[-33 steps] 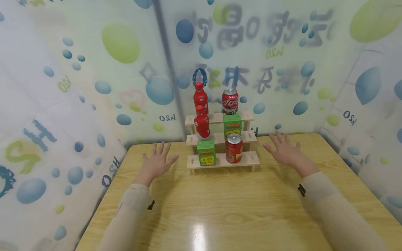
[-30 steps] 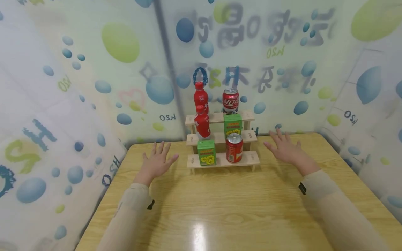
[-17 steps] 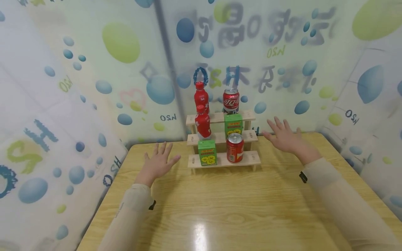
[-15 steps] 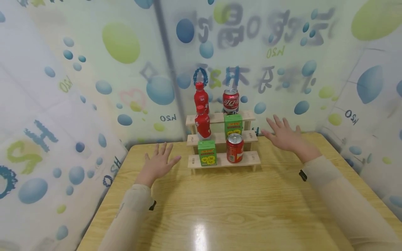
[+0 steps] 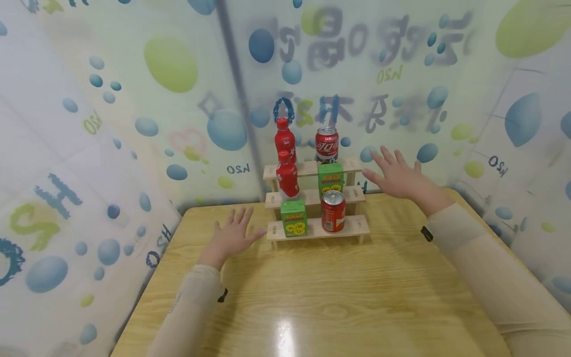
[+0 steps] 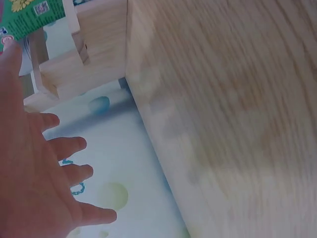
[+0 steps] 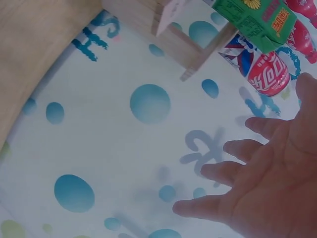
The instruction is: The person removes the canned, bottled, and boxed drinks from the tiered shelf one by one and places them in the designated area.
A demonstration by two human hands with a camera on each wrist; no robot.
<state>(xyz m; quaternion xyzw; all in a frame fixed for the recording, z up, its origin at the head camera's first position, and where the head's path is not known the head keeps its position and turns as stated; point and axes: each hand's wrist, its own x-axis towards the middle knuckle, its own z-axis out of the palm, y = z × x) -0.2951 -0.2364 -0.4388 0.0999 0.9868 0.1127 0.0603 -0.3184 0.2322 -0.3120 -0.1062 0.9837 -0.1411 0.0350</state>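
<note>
A three-tier wooden stand [image 5: 357,225] is near the back of the table. Its top tier bears a red bottle [image 5: 284,141] and a red cola can [image 5: 327,145]. On the middle tier are a second red bottle [image 5: 287,179] and a green drink carton [image 5: 330,177]. Another green carton [image 5: 294,219] and another red can [image 5: 333,212] occupy the bottom tier. My left hand [image 5: 229,240] hovers left of the stand, fingers spread, its thumb close to the lower carton. Right of the upper tiers, my right hand [image 5: 401,178] is raised with fingers extended, holding nothing.
Pale wood-grain table [image 5: 303,287] stretches in front of the stand. Patterned curtain walls [image 5: 178,119] with blue and green spots enclose the back and both sides, close behind the stand.
My right hand has risen and moved left toward the upper tiers. My left hand has shifted slightly right toward the stand. The goods on the tiers stay where they were.
</note>
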